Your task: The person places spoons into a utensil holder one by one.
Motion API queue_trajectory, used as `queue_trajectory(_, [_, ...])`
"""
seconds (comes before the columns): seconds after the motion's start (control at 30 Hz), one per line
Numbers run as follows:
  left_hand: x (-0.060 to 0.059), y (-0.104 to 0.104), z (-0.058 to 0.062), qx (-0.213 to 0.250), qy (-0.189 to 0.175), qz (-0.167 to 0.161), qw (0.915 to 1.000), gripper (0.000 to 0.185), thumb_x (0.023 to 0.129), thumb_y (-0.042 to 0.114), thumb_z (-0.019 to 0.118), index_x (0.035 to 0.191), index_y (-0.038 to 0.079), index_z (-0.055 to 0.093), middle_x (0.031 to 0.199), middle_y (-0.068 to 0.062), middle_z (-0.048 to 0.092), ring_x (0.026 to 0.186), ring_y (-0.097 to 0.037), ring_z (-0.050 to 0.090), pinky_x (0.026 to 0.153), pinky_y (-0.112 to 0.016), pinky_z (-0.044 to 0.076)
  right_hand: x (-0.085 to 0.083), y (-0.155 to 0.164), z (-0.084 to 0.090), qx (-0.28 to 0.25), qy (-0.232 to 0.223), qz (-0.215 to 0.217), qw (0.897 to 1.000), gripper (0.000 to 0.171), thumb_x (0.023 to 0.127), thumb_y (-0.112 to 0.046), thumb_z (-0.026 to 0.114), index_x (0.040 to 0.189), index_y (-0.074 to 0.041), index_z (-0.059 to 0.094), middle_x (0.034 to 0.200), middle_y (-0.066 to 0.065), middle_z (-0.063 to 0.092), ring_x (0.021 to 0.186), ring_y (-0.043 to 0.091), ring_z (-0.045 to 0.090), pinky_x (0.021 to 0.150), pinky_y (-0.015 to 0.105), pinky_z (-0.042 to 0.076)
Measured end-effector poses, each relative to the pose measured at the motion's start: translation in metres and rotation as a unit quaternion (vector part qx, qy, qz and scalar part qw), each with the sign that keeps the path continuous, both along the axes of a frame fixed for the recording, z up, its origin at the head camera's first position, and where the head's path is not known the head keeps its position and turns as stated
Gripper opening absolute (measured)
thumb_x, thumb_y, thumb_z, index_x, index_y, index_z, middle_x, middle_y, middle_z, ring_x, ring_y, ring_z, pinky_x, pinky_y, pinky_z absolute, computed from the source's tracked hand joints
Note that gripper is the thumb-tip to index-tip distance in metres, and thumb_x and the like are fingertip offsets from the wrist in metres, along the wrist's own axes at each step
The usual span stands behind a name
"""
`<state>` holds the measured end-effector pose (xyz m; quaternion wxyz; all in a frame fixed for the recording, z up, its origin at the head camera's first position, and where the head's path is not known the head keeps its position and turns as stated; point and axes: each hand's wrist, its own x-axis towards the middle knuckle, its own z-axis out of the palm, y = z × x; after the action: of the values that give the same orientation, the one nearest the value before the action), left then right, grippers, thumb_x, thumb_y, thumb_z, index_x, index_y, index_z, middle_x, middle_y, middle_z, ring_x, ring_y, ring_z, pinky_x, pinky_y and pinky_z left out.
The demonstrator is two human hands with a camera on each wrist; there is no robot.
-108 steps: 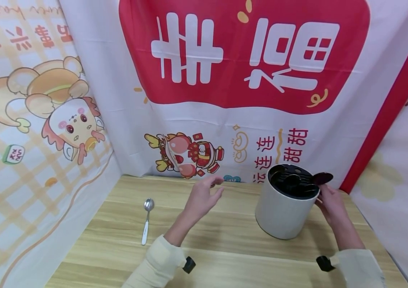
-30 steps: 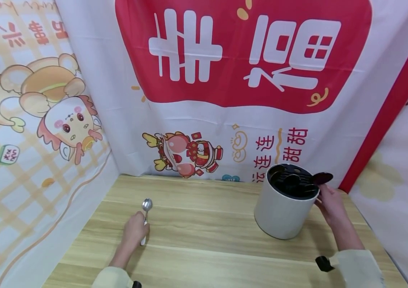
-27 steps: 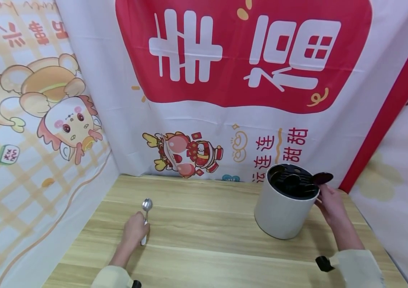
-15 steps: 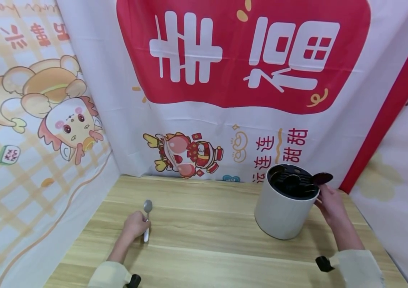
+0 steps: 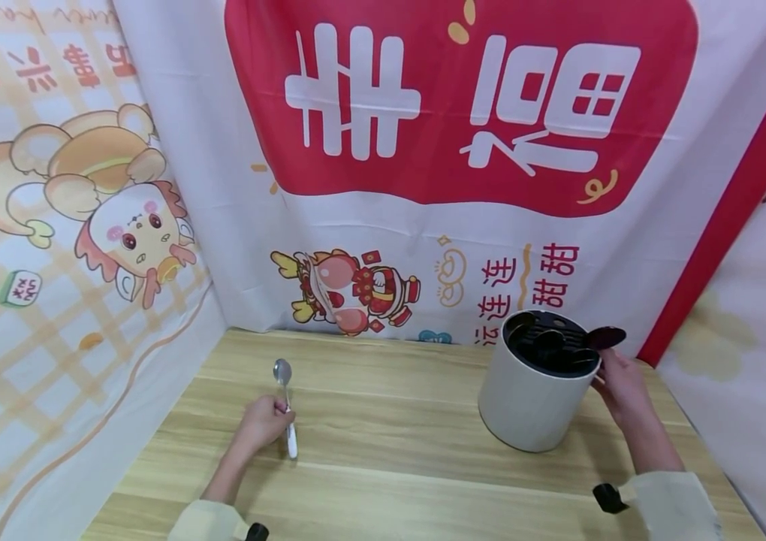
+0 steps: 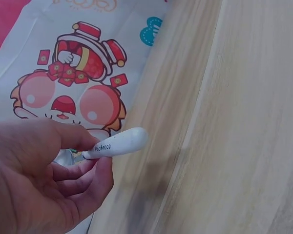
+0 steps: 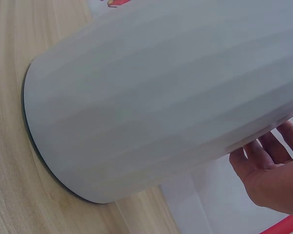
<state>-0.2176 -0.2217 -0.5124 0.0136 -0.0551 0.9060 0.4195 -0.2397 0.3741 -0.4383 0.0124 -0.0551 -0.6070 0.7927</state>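
Spoon (image 5: 284,406) pinched in left hand (image 5: 263,422) fingers; right hand (image 5: 616,379), fingers relaxed, touches holder (image 5: 532,398) near table edge.

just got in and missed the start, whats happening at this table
A person sits at a wooden table. Their left hand grips a spoon by its white handle, with the bowl end pointing away from them, low over the tabletop. Their right hand rests against the side of a white cylindrical holder with a dark slotted top, standing upright on the table's right side.
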Motion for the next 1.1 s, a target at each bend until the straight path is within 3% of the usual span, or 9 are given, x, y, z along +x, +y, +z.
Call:
queue_trajectory(0.27, [0.001,0.009,0.009,0.008,0.017,0.001,0.9998,0.007,0.086,0.008,0.066,0.082,0.005,0.060,0.065,0.001,0.059,0.052,-0.010,0.050,0.045,-0.019,0.039,0.000,0.000,0.000,0.002,-0.006,-0.002,1.000,0.029,0.102,-0.040,0.051,0.085,-0.037,0.074,0.086,-0.021,0.072,0.084,-0.006,0.064,0.072,0.015,0.053])
queue_trajectory(0.5, [0.004,0.017,0.020,0.024,0.025,0.006,0.9994,0.009,0.087,0.006,0.068,0.090,0.001,0.061,0.076,-0.006,0.065,0.062,-0.013,0.059,0.053,-0.023,0.052,0.001,0.000,0.000,0.006,-0.011,-0.007,1.000,0.025,0.101,-0.042,0.052,0.086,-0.039,0.072,0.087,-0.023,0.071,0.085,-0.008,0.064,0.071,0.014,0.054])
queue_trajectory(0.73, [0.006,0.029,0.028,0.062,0.041,0.000,0.9972,0.008,0.091,0.006,0.067,0.091,0.001,0.061,0.076,-0.007,0.062,0.067,-0.018,0.063,0.065,-0.034,0.061,0.000,0.001,0.000,0.007,-0.015,-0.005,1.000,0.029,0.103,-0.040,0.050,0.085,-0.039,0.072,0.086,-0.023,0.071,0.085,-0.008,0.064,0.071,0.014,0.053])
queue_trajectory(1.1, [0.004,0.055,0.036,0.100,0.071,-0.014,0.9923,0.011,0.094,0.010,0.067,0.090,0.000,0.065,0.073,-0.008,0.066,0.062,-0.014,0.064,0.065,-0.039,0.062,0.000,0.002,0.000,0.019,-0.019,0.000,1.000,0.029,0.103,-0.043,0.049,0.085,-0.041,0.072,0.088,-0.025,0.070,0.085,-0.009,0.063,0.071,0.014,0.052])
